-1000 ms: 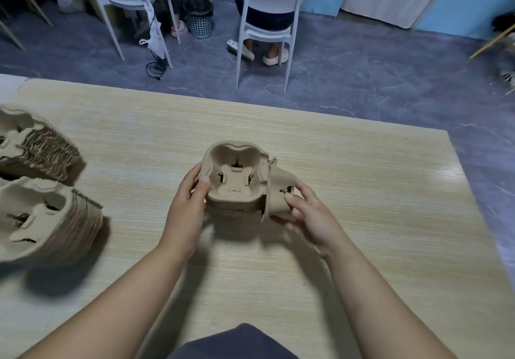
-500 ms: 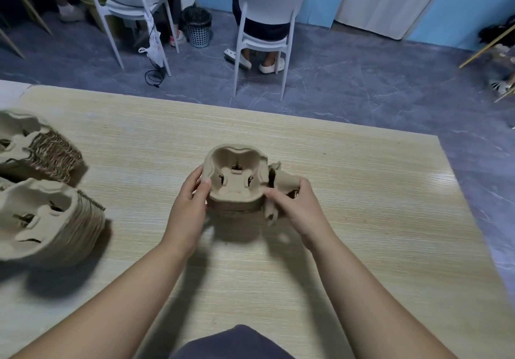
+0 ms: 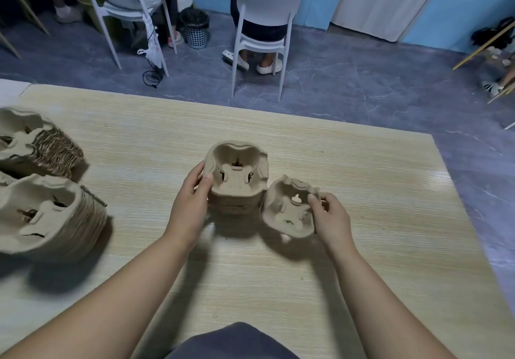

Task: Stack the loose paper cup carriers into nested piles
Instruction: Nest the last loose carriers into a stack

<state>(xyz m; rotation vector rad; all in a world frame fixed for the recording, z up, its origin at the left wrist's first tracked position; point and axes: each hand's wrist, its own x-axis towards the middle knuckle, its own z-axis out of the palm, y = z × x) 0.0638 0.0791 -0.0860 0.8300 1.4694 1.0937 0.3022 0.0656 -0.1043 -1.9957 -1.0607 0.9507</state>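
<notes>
A small nested pile of brown pulp cup carriers (image 3: 237, 177) stands in the middle of the wooden table (image 3: 362, 191). My left hand (image 3: 192, 202) grips the pile's left rim, thumb over the edge. Just right of the pile, a single loose carrier (image 3: 287, 213) is tilted with its hollow side toward me; my right hand (image 3: 328, 219) pinches its right rim. The loose carrier is apart from the pile by a narrow gap.
Two tall nested piles of carriers lie on their sides at the table's left, one nearer (image 3: 47, 216) and one farther (image 3: 36, 144). Beyond the far edge are white chairs (image 3: 262, 38) with seated people and a waste basket (image 3: 196, 31).
My right hand has pulled the single carrier away from the pile's right side and turned it hollow side up. My left hand has stayed on the pile.
</notes>
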